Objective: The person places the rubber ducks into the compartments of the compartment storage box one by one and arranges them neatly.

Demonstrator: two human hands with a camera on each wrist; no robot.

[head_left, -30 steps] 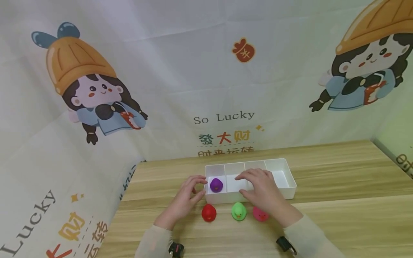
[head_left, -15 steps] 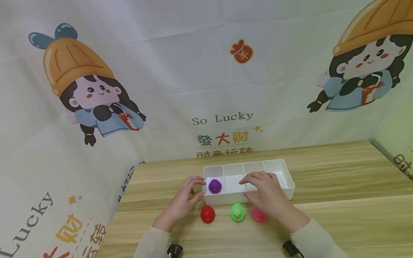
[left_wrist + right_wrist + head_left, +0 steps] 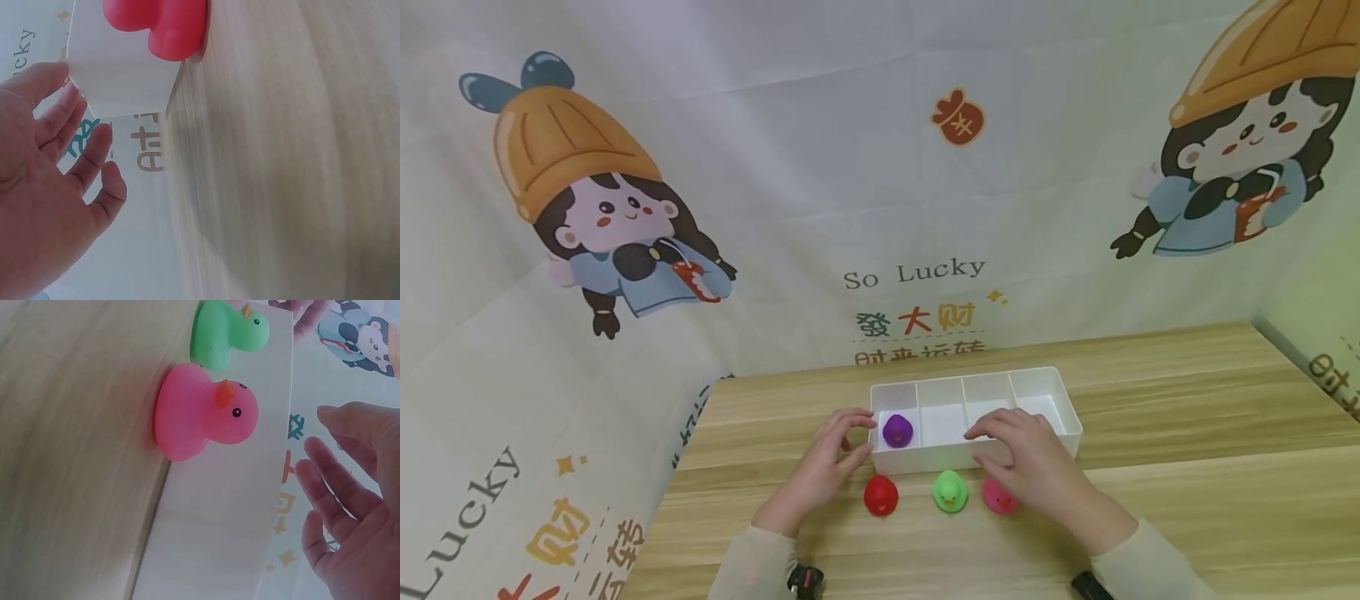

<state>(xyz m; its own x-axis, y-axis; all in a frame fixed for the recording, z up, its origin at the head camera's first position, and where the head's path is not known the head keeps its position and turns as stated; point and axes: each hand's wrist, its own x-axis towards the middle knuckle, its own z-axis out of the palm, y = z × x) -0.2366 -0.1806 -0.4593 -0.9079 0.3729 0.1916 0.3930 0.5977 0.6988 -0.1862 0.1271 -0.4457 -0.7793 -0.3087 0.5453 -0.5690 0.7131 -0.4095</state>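
A white four-section box (image 3: 925, 460) stands on the table, with a purple rubber duck (image 3: 898, 431) in its leftmost section. My left hand (image 3: 826, 462) is at the box's left end; in the left wrist view the thumb tip meets the upper corner and the fingers are loosely bent. Hovering over the right half of the box, my right hand (image 3: 1030, 450) holds nothing, thumb and fingers apart. Before the box sit a red duck (image 3: 881, 496), a green duck (image 3: 951, 492) and a pink duck (image 3: 200, 415), the last partly behind the right hand in the head view.
The wooden table (image 3: 1187, 500) extends to both sides of the box. A printed cloth (image 3: 805, 167) with cartoon figures hangs behind it and along the left. Dark wrist devices (image 3: 806, 581) sit at both sleeves.
My right hand has drifted right and slightly toward me over the box. The left hand stays at the box's end, and the ducks keep their places; the head view shifts slightly.
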